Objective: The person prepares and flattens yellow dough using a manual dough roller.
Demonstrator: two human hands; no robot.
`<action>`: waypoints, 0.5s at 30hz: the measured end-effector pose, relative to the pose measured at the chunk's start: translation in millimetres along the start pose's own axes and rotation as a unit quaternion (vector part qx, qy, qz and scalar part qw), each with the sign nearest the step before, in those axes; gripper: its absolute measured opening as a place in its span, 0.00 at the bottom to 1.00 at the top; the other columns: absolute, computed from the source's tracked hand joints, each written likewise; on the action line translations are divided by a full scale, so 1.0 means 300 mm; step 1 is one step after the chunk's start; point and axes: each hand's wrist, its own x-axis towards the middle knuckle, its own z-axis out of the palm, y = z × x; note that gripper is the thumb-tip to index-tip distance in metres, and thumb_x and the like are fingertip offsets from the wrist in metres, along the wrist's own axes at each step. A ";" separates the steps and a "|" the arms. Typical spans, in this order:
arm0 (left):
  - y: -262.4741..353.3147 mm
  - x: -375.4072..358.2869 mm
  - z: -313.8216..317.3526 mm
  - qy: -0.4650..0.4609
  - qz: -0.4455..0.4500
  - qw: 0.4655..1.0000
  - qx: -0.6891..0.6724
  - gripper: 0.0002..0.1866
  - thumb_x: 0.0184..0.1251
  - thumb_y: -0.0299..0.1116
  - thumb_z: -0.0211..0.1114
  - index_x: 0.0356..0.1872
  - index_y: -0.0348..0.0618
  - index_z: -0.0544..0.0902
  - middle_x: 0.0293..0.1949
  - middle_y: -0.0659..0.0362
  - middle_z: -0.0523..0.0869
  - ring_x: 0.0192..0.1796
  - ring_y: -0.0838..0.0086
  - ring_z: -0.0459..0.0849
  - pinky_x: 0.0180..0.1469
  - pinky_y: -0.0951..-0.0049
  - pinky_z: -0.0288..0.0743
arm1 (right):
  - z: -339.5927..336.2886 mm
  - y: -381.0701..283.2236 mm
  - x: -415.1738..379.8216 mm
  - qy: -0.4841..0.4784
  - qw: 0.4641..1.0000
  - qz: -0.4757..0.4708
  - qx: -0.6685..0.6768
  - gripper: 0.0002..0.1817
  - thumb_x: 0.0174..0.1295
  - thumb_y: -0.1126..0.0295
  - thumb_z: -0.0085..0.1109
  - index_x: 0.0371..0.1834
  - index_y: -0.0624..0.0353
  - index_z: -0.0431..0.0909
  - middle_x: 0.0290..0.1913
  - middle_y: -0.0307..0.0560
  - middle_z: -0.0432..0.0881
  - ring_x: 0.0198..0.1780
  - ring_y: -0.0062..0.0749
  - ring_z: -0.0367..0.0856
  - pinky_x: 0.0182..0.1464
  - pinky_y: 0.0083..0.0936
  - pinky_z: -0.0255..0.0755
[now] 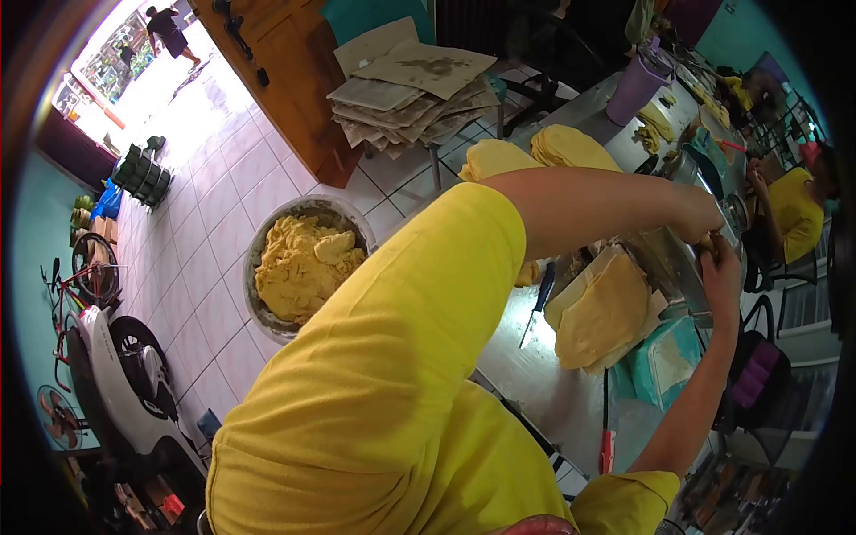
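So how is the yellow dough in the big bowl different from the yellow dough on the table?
The dough in the bowl is a lumpy, crumbly heap; the dough sheets on the metal table are flat, smooth and stacked. The bowl's dough sits low by the floor; the sheets lie near both hands. Both are yellow.

1 dough bowl (259,259), 2 screwdrivers (539,299), 1 purple cup (635,89), 3 dough-sheet stacks (606,312).

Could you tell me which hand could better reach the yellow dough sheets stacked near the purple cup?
Probably the left hand: the stacked flat yellow dough sheets lie beyond its forearm, while the right hand would have to cross over that arm.
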 end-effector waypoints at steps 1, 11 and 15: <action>-0.014 0.005 0.013 0.041 0.027 0.998 -0.035 0.17 0.49 0.31 0.64 0.43 0.43 0.81 0.40 0.49 0.83 0.45 0.56 0.82 0.46 0.60 0.75 | 0.005 -0.011 -0.006 -0.001 0.997 0.038 0.064 0.14 0.59 0.72 0.52 0.47 0.68 0.75 0.34 0.57 0.80 0.34 0.46 0.80 0.39 0.32 0.71; 0.026 -0.022 -0.022 -0.016 -0.017 0.999 0.032 0.19 0.48 0.32 0.66 0.45 0.42 0.78 0.36 0.48 0.84 0.43 0.54 0.82 0.44 0.60 0.75 | 0.031 -0.018 0.025 0.013 0.999 -0.005 -0.038 0.11 0.59 0.73 0.49 0.42 0.64 0.76 0.34 0.57 0.79 0.37 0.51 0.78 0.39 0.38 0.69; -0.019 -0.001 0.016 0.048 0.007 0.998 -0.045 0.23 0.47 0.34 0.67 0.48 0.43 0.77 0.36 0.47 0.83 0.43 0.52 0.82 0.44 0.59 0.74 | 0.069 0.042 0.010 0.072 0.997 -0.027 -0.032 0.11 0.56 0.70 0.54 0.37 0.65 0.76 0.33 0.58 0.79 0.37 0.54 0.77 0.41 0.40 0.69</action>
